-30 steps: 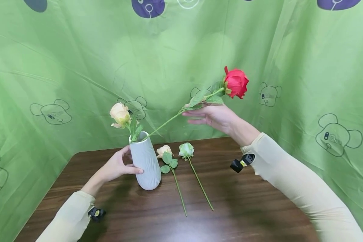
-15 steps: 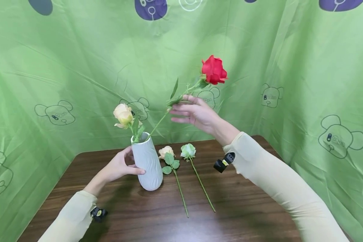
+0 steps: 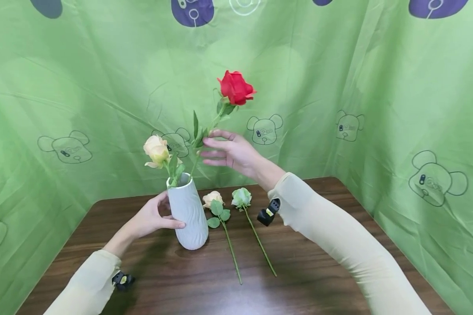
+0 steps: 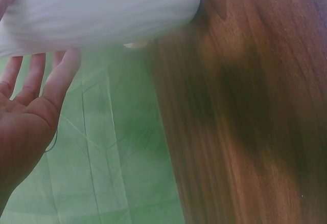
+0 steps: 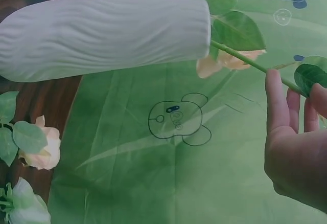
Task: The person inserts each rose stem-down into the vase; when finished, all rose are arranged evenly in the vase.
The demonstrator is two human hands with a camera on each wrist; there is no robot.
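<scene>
Two hands work above a brown desk [image 3: 173, 275], one at a vase and one at a flower; at the left, a pale sleeve [image 3: 84, 280] with a small black device [image 3: 123, 280] at its cuff reaches in over the desk's left side; the left hand [image 3: 151, 217] is clamped around the vase [image 3: 187, 214], thumb across the front and fingers behind; the vase, white with wavy ridges, stands left of the desk's middle, nearer the far left corner than the far right one; a cream rose [image 3: 156, 149] stands in it, its bloom leaning left over the rim; beside that, a red rose [image 3: 236, 89] rises out of the same mouth, stem end inside, bloom higher and tilted right; next along, a peach rose [image 3: 213, 199] lies on the desk just beside the vase, bloom toward the far edge, stem toward the near edge; the right hand [image 3: 236, 154], above the far edge, pinches the red rose by its leafy stem, the lower fingers spread apart; below it a pale green rose [image 3: 241, 197] lies roughly alongside the peach one, not touching it, bloom likewise toward the far edge.
</scene>
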